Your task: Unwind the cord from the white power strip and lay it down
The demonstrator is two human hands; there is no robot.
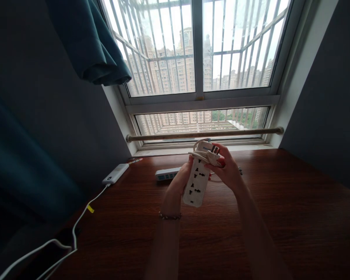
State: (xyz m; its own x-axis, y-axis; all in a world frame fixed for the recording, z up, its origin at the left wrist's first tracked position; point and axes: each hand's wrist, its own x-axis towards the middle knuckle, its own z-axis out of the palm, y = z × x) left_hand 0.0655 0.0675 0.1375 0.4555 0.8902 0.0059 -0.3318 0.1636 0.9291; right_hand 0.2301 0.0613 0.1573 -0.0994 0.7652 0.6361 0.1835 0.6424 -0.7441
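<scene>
I hold a white power strip (196, 182) upright above the dark wooden table (280, 210). My left hand (179, 182) grips its left side from behind, a beaded bracelet on that wrist. My right hand (228, 168) is closed on the strip's upper end, where its white cord (198, 152) is coiled and the plug (213, 156) rests against my fingers. The sockets face me.
A second power strip (167, 174) lies on the table behind my hands. A white power bank (116, 173) sits at the back left, its white cable (81, 216) trailing off the left edge. A wooden rod (204, 134) runs across the barred window; a teal curtain (90, 42) hangs upper left.
</scene>
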